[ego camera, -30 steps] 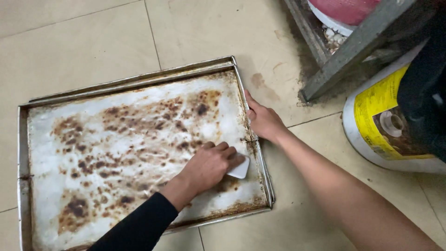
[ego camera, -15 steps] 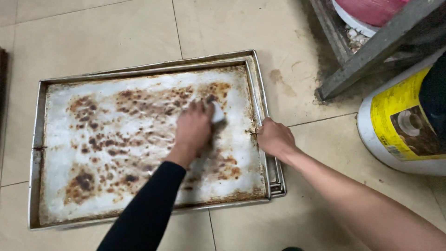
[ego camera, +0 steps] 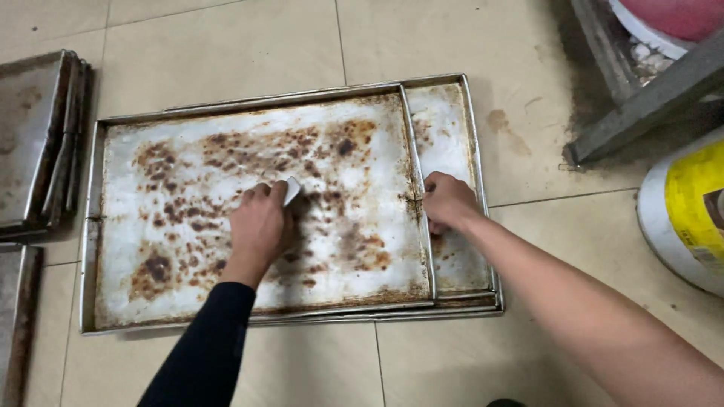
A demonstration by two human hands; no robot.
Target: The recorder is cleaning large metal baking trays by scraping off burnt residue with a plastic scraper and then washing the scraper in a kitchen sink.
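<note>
Metal, rectangular, scorched: a large baking tray (ego camera: 188, 196), whitish with brown burnt patches, lay flat on the beige tiled floor (ego camera: 226, 45), stacked askew on a second tray of the same kind (ego camera: 452, 136) whose right strip showed beyond it.

Head view, the only one:

- Left hand (ego camera: 260, 226), black-sleeved: palm down near the tray's middle, grip closed on a small flat white scraper (ego camera: 292, 190), its edge against the burnt surface.
- Right hand (ego camera: 446, 200), bare-armed: fingers curled over the upper tray's right rim, grip clamped there, thumb side resting toward the lower tray.
- Left edge: further stacked grey metal trays (ego camera: 38, 136), well apart from the hands.
- Right: a slanted grey metal frame leg (ego camera: 641, 105), a white and yellow plastic bucket (ego camera: 686, 211), a pink-topped white tub (ego camera: 664, 19) above.

Hazards, as judgement: the upper tray sat offset on the lower, so a hard push could have slid it and pinched the right fingers between the rims. The thin scraper could have slipped off a crusted patch and driven the knuckles into the raised rim. Sharp tray edges could have cut the bare right hand.
</note>
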